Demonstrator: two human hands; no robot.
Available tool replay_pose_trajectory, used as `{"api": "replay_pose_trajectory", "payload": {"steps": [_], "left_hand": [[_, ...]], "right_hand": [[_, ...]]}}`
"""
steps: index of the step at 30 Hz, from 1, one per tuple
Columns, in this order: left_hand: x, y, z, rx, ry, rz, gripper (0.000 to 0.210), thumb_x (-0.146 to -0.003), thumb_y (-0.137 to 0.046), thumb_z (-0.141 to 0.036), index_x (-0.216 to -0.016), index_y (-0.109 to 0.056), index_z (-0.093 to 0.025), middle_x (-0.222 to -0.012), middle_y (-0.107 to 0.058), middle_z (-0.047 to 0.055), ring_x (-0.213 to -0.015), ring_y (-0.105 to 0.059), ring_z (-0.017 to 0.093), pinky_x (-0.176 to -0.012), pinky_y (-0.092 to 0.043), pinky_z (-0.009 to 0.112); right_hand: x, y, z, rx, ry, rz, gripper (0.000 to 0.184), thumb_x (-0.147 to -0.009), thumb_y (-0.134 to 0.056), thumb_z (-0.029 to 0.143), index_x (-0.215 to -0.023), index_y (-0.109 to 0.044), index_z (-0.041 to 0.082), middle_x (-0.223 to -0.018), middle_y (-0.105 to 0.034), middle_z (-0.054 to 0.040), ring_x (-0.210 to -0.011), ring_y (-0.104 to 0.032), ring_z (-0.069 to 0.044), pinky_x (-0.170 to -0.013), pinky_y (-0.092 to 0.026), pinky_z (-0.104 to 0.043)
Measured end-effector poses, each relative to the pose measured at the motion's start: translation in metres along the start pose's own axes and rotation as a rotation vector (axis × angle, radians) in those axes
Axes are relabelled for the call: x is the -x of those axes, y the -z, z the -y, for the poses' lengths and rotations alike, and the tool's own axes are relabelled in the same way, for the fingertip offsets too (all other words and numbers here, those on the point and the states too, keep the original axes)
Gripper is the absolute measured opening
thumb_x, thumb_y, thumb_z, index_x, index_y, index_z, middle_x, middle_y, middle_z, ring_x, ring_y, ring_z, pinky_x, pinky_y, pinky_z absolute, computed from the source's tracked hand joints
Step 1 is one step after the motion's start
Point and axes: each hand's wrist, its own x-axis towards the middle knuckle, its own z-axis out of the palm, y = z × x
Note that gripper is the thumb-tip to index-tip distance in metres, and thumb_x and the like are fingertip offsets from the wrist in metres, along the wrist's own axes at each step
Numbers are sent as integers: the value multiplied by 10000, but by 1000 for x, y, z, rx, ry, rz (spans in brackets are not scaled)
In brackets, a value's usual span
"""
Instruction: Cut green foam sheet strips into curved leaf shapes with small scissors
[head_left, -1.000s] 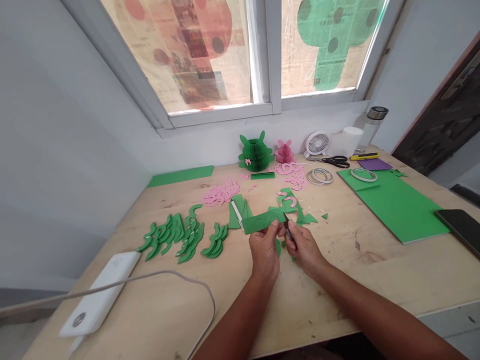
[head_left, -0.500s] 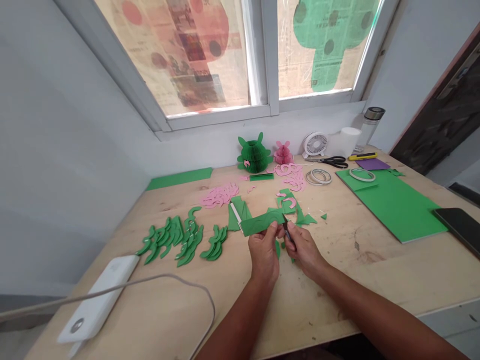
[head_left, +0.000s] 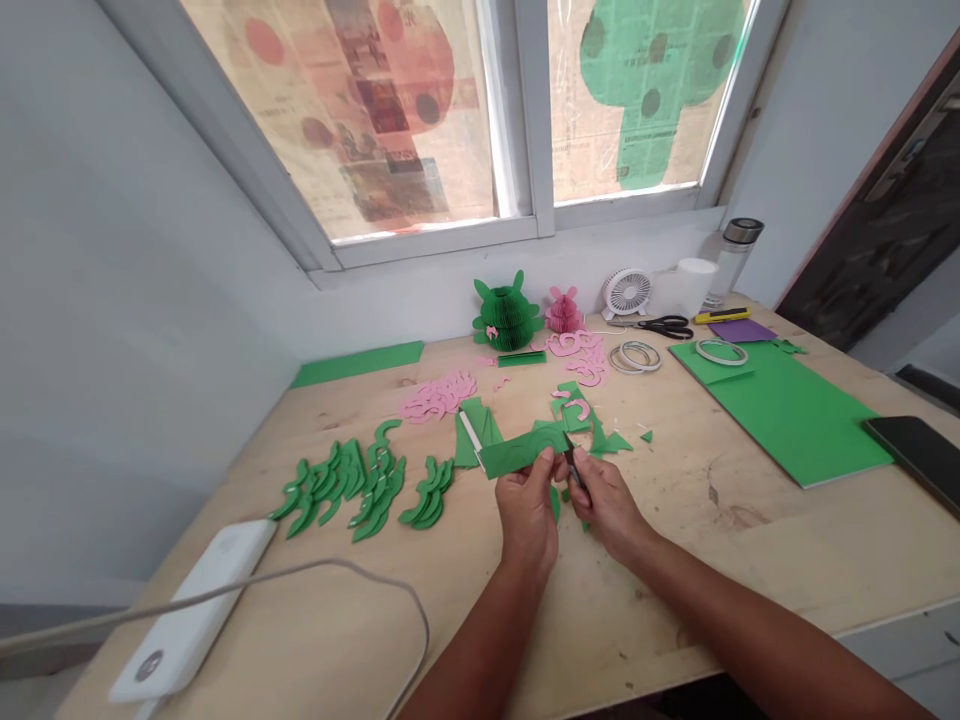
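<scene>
My left hand pinches a green paper strip by its lower edge, with faint curved lines drawn on it. Scissors are gripped in my right hand, their dark blades at the strip's right end. Behind the strip lie a white pen and green paper pieces. Curved green cut-outs are piled to the left of my hands. Pink cut-outs lie farther back, and green scraps with pink bits lie beyond my right hand.
A green and a pink paper figure stand by the wall near a small white fan. Tape rolls, black-handled scissors, green sheets and a phone are to the right. A cable crosses a white power bank.
The camera view has shifted slightly. Both hands keep nearly the same place, with the green strip and the scissors still held; the scissors' blades stay at the strip's right end.
</scene>
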Motion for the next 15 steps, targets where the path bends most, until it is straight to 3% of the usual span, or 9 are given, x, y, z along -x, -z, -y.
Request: {"api": "replay_pose_trajectory", "payload": {"steps": [15], "left_hand": [[0, 0, -3, -3, 10, 29, 152, -592, -734, -221, -614, -618, -126, -560, -562, -6, -567, -531, 112, -605, -422, 251]], "right_hand": [[0, 1, 1, 24, 24, -17, 446, -764, -490, 591, -647, -529, 162, -371, -294, 101, -313, -182, -47, -334, -123, -204]]}}
